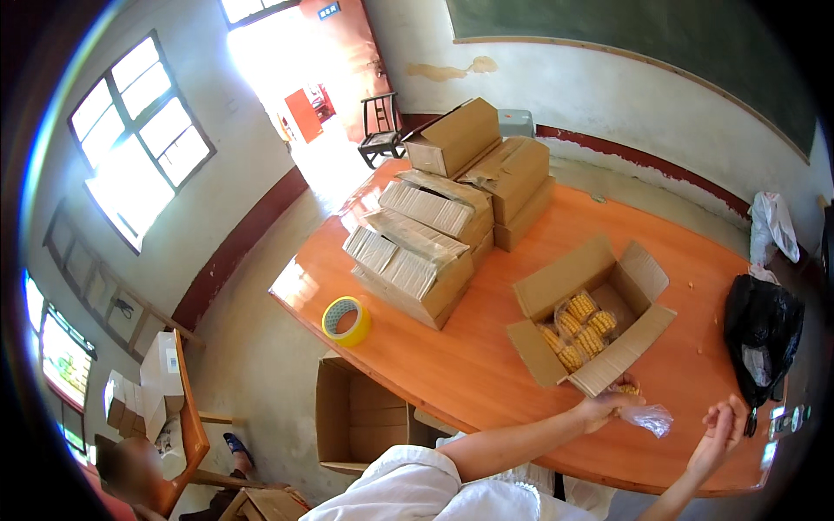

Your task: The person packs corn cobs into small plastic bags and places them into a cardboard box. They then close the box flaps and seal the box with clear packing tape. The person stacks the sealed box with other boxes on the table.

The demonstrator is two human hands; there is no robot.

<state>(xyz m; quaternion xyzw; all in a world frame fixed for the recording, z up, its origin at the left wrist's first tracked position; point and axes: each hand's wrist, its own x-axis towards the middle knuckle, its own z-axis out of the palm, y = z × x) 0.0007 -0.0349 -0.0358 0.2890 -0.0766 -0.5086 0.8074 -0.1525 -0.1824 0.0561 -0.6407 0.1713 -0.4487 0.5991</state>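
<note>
My left hand [605,412] is closed around a corn cob [627,389] in a clear plastic bag, just in front of an open cardboard box [599,375]. The bag's loose end [651,420] hangs out past the fingers toward the right. Raised above the table's near right part, my right hand [721,431] has its fingers curled in. Whatever it may hold is hidden. Inside the open box lie several yellow corn cobs [580,328] in clear wrapping, grouped at the near left. The box's flaps are spread outward.
Several cardboard boxes [434,252] are stacked on the orange table [486,365]. A yellow tape roll [346,321] lies near its left edge. A black plastic bag [761,334] sits at the right edge. Below the table stands an open carton [365,417]. Another person [139,473] is at the lower left.
</note>
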